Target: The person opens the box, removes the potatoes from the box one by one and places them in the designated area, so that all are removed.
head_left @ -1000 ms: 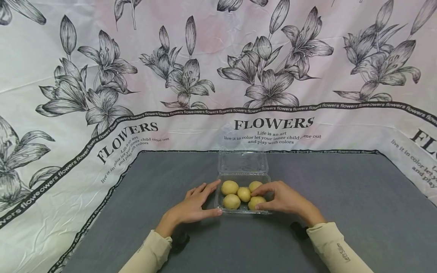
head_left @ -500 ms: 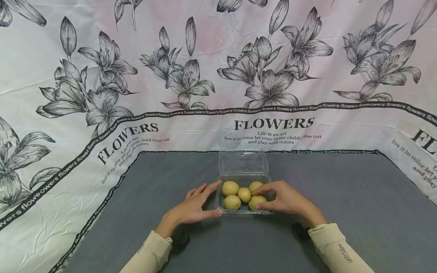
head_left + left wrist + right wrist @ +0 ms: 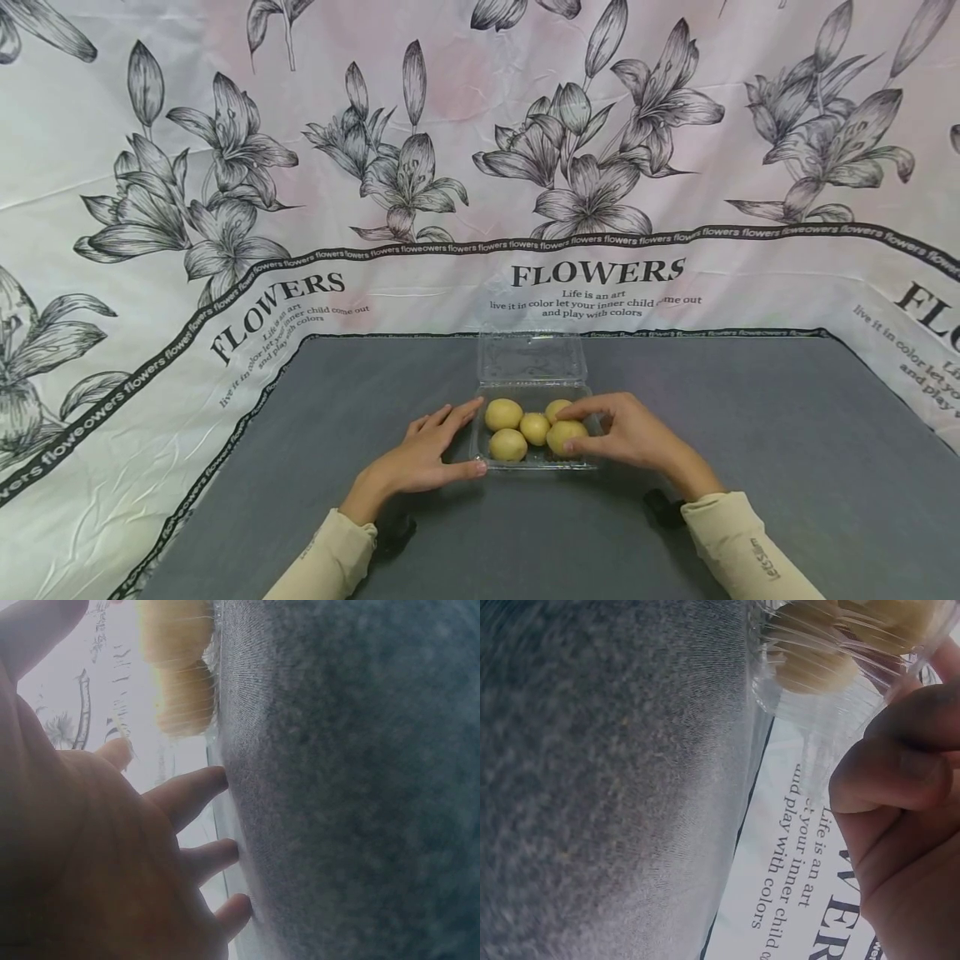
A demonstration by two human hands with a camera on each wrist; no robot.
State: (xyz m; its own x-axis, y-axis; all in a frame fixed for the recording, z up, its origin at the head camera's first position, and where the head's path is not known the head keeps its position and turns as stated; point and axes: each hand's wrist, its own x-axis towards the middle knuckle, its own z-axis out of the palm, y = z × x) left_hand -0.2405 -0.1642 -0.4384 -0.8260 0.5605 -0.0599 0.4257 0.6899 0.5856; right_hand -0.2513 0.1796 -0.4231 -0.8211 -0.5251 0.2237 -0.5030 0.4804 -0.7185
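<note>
A clear plastic clamshell box (image 3: pixel 534 461) stands on the table with several round yellow, lemon-like fruits in it. My right hand (image 3: pixel 633 433) reaches over the right wall and pinches the front right yellow fruit (image 3: pixel 564 437) between thumb and fingers. That fruit sits a little higher than the front left fruit (image 3: pixel 507 446) and overlaps the back right fruit (image 3: pixel 557 410). My left hand (image 3: pixel 420 457) spreads its straight fingers along the box's left side, thumb at the front left corner. In the left wrist view, fruits (image 3: pixel 184 697) show through the box wall beyond the left fingers (image 3: pixel 191 796).
The box's clear lid (image 3: pixel 531 358) stands open at the back. Grey cloth (image 3: pixel 360 375) covers the table. Behind it hangs a white flower-printed curtain (image 3: pixel 420 292). A black object (image 3: pixel 663 508) shows beneath the right wrist.
The front right fruit has risen slightly, with the right hand's thumb and fingers around it. The left hand stays at the box's left side. The head view has shifted a little.
</note>
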